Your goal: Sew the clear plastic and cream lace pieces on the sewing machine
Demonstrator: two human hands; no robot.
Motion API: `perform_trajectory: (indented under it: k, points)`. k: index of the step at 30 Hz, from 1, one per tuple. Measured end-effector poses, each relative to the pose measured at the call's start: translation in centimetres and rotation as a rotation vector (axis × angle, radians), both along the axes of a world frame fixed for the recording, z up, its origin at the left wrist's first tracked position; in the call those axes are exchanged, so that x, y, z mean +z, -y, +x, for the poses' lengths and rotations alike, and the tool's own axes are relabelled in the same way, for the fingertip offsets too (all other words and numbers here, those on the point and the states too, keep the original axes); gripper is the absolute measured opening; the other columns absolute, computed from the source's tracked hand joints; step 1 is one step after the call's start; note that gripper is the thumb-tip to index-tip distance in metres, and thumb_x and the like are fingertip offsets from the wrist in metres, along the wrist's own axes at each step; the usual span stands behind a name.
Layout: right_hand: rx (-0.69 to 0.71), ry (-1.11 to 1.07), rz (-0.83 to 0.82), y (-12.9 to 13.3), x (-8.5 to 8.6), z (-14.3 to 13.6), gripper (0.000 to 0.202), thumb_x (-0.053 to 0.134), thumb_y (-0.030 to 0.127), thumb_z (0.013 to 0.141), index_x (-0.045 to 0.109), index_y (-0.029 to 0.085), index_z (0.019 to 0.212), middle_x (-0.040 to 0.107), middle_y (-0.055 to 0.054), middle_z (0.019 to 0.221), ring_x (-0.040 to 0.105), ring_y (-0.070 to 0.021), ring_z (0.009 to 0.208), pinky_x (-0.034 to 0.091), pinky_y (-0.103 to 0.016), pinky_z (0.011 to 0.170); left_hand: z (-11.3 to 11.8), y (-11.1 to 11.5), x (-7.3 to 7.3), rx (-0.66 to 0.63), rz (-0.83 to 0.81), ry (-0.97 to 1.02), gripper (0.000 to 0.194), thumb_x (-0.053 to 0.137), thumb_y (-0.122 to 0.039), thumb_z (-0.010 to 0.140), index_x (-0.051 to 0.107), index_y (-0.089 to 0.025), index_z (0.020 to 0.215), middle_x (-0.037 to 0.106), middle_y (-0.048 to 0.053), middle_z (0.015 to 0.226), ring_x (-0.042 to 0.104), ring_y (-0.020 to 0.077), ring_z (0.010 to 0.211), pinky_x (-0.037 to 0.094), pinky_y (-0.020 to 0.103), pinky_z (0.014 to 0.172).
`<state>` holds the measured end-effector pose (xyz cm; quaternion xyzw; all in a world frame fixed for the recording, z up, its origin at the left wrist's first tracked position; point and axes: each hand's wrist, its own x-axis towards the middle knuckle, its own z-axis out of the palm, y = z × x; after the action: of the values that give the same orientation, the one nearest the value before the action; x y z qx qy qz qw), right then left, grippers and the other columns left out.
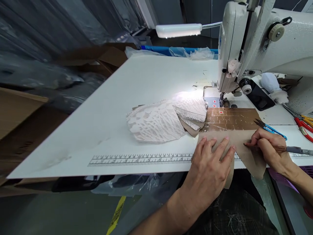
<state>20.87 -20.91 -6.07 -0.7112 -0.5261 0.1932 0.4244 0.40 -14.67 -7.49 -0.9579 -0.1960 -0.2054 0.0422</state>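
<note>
A beige fabric piece (249, 158) lies at the table's front edge, with its lower parts hanging over. My left hand (211, 166) presses flat on it, fingers spread. My right hand (272, 148) is closed around a marker pen (280, 148), whose tip touches the fabric. Behind the fabric is a brown taped plate (232, 119), in front of the sewing machine's needle area (222, 99). To the left of my hands rests a pile of white textured fabric pieces (156, 120), some with beige layers under them.
The white sewing machine (230, 45) stands at the back right, with a lit lamp (179, 30). Blue thread snips (271, 128), red-handled scissors (303, 127) and a black phone (260, 94) lie at the right. A printed ruler (139, 160) runs along the front edge. Cardboard boxes (19, 114) stand left.
</note>
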Motion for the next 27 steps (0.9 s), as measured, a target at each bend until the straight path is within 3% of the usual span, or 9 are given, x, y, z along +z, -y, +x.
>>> perform_trajectory:
  k: [4,19,23,27]
  points:
    - [0.038,-0.01,0.009,0.23,0.31,0.06,0.023,0.043,0.025,0.073,0.051,0.024,0.052,0.05,0.001,0.048,0.046,-0.0145,0.047,0.037,-0.028,0.049,-0.1,-0.03,-0.19,-0.011,-0.002,-0.004,0.036,0.06,-0.023,0.091,0.062,-0.02,0.126,0.063,0.007,0.133,0.059,0.0286,0.108,0.041,0.053,0.104]
    - [-0.19,-0.002,0.091,0.02,0.36,-0.29,0.02,0.046,0.025,0.073,0.051,0.025,0.054,0.045,0.001,0.049,0.046,-0.0155,0.05,0.035,-0.029,0.049,-0.21,-0.1,-0.23,-0.011,-0.026,0.024,0.038,0.06,-0.02,0.088,0.063,-0.02,0.127,0.063,0.006,0.135,0.058,0.028,0.107,0.042,0.052,0.104]
    - [-0.148,-0.05,0.083,0.18,0.47,-0.41,0.023,0.045,0.027,0.072,0.048,0.026,0.049,0.039,0.002,0.043,0.043,-0.0159,0.046,0.036,-0.03,0.047,-0.2,-0.06,-0.24,-0.009,-0.032,0.035,0.038,0.059,-0.019,0.089,0.063,-0.02,0.126,0.063,0.006,0.134,0.059,0.0275,0.107,0.042,0.052,0.104]
    - [-0.208,-0.037,0.106,-0.01,0.44,-0.49,0.021,0.045,0.024,0.071,0.05,0.026,0.05,0.042,0.002,0.045,0.041,-0.0149,0.046,0.037,-0.029,0.048,-0.15,-0.03,-0.2,-0.004,-0.037,0.042,0.036,0.057,-0.019,0.091,0.063,-0.02,0.126,0.063,0.007,0.134,0.059,0.0272,0.107,0.042,0.051,0.104]
